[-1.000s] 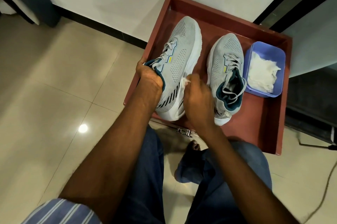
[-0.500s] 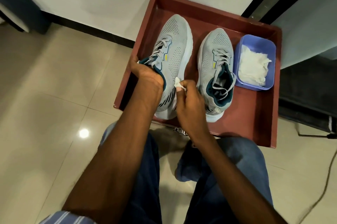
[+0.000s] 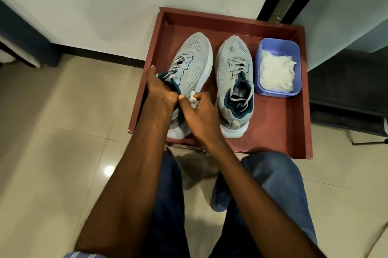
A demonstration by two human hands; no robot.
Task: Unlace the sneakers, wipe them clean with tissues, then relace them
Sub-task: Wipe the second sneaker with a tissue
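Both hands at the collar of the left-hand sneaker, a tissue in the right.

The left hand [image 3: 159, 87] grips the dark teal collar of the left-hand sneaker [image 3: 193, 64], fingers curled over its edge, while the right hand [image 3: 199, 113] pinches a small crumpled tissue [image 3: 194, 100] against the shoe's side just beside that collar — how firmly it presses is hard to tell. This shoe seems tipped slightly onto its side. The second sneaker [image 3: 234, 81] stands upright just beside it, laces loose — both in a reddish-brown tray [image 3: 279, 131] on the tiled floor. To its right, a blue tub [image 3: 292, 47] holds more white tissues [image 3: 276, 71].
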